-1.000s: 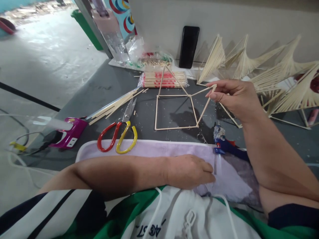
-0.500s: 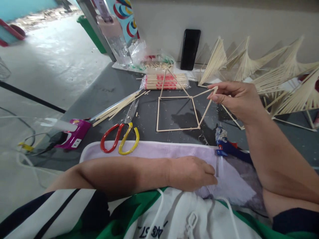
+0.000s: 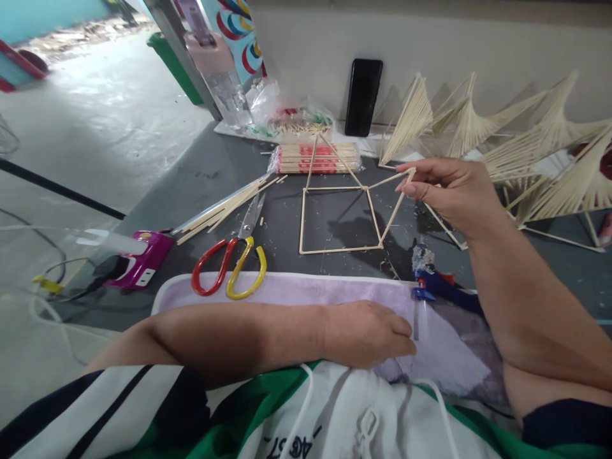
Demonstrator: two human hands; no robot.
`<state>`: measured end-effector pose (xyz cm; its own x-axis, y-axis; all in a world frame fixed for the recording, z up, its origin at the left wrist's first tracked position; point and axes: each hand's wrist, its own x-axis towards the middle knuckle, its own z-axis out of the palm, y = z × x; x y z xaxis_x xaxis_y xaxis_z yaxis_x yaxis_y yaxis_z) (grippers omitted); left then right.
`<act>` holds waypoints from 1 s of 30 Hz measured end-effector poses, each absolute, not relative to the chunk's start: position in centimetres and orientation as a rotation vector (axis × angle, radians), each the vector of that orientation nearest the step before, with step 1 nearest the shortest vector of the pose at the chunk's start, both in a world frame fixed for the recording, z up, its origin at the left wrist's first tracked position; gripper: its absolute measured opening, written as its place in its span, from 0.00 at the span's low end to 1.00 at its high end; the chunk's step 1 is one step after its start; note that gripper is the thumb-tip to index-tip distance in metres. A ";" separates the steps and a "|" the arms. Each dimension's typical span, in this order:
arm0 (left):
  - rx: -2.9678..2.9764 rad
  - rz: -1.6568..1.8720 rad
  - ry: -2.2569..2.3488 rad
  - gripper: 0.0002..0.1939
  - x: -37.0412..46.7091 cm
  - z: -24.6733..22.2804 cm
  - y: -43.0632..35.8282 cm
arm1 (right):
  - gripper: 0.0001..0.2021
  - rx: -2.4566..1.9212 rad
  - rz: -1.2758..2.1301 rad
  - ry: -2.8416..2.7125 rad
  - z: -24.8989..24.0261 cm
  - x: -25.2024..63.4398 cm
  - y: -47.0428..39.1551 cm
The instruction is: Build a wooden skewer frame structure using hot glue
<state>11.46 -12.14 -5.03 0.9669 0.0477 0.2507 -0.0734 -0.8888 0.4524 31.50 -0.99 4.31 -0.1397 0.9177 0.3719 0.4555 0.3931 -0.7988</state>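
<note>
My right hand (image 3: 449,191) pinches the peak of a stick triangle on the right side of a thin wooden stick frame (image 3: 342,250). The frame's square base lies on the grey table, and another stick triangle stands up at its back edge. Resting on a lilac cloth (image 3: 306,288) near my body, my left hand (image 3: 370,335) has its fingers curled together, with nothing visible in them. A blue glue gun (image 3: 442,288) lies between my hands, its nozzle end crusted with glue. Scissors (image 3: 248,242) with red and yellow handles lie left of the frame.
Loose sticks (image 3: 229,207) and a wrapped stick bundle (image 3: 318,157) lie behind the scissors. A purple power strip (image 3: 146,258) sits at the left edge. A bottle (image 3: 222,83) and a phone (image 3: 364,97) stand at the back. Finished-looking stick structures (image 3: 540,146) fill the right.
Almost nothing differs. The view has shifted very slightly; my right hand keeps its pinch on the stick frame and my left hand stays on the cloth.
</note>
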 end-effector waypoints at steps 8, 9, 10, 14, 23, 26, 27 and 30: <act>2.645 0.336 -0.020 0.17 11.4 -5.0 -12.1 | 0.14 -1.194 0.653 -1.776 4.0 31.7 -0.8; 2.646 0.335 -0.014 0.17 11.3 -5.0 -12.1 | 0.14 -1.192 0.657 -1.776 4.0 31.7 -0.8; 2.647 0.333 -0.012 0.17 11.3 -5.0 -12.1 | 0.14 -1.192 0.659 -1.775 4.0 31.8 -0.7; 2.650 0.340 -0.020 0.16 11.3 -4.9 -12.2 | 0.14 -1.199 0.652 -1.773 4.0 31.8 -0.7; 2.652 0.337 -0.020 0.17 11.3 -5.0 -12.1 | 0.15 -1.222 0.637 -1.771 3.7 31.8 -0.6; 2.643 0.366 -0.021 0.17 11.3 -5.2 -12.1 | 0.14 -1.246 0.588 -1.784 3.7 31.8 -0.5; 2.643 0.377 -0.020 0.17 11.3 -5.2 -12.1 | 0.14 -1.245 0.582 -1.784 3.7 31.8 -0.5; 2.648 0.399 -0.017 0.17 11.3 -5.3 -12.1 | 0.14 -1.251 0.581 -1.781 3.8 31.7 -0.6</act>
<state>11.33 -12.15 -5.33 0.9578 0.0545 0.2822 -0.0788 -0.8944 0.4403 31.65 -0.61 3.83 -0.1276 0.9159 0.3806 0.5156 0.3891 -0.7634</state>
